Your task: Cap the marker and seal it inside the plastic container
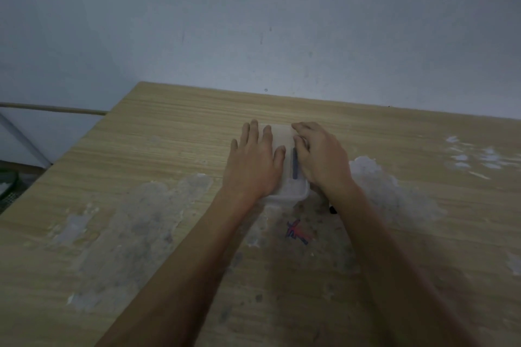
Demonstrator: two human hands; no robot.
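— Fingers (255, 132) of the left hand (253, 166) lie flat and spread on the lid (283, 135), gripping nothing. And the right?

— Head view: the right hand (321, 155) has its fingers bent, pressing the lid's right edge rather than holding it.

— Where's the marker (295, 163)?

— Inside the plastic container (290, 191), a dark bar showing through the lid between the hands, mid-table (141, 149). Whether it is capped, I can't tell.

— What's left?

— Probably only snapping the lid shut; the near corner looks seated.
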